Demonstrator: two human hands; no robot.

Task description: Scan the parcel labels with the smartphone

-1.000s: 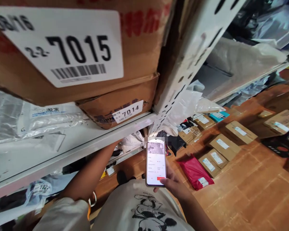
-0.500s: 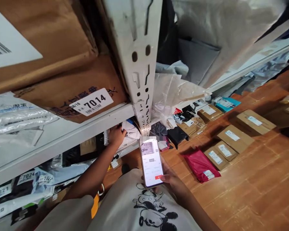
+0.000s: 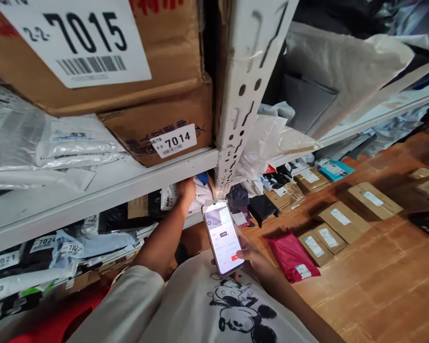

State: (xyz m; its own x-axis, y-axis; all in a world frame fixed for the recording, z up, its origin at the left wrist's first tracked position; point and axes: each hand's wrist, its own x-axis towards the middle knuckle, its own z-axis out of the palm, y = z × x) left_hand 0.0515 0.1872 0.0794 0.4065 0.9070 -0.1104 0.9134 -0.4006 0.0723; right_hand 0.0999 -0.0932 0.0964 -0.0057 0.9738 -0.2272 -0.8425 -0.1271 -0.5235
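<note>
My right hand (image 3: 248, 257) holds a smartphone (image 3: 222, 238) upright in front of my shirt, its thumb over the red button low on the lit screen. My left hand (image 3: 186, 189) reaches into the lower shelf, under the white shelf edge. Its fingers are hidden among the parcels, so I cannot see whether they grip anything. Beside it on the left is a white printed plastic parcel (image 3: 168, 197), and on its right a pale parcel (image 3: 202, 194) lies against the upright.
A white perforated post (image 3: 241, 102) stands ahead. Cardboard boxes labelled 7015 (image 3: 171, 62) and 7014 (image 3: 139, 147) sit on the upper shelf (image 3: 164, 174). On the tiled floor at right lie a magenta parcel (image 3: 289, 255) and several cardboard boxes (image 3: 339, 221).
My left hand has gone deeper into the lower shelf, so its fingers no longer show. The view has shifted, bringing the 7015 label into sight. My right hand still holds the smartphone.
</note>
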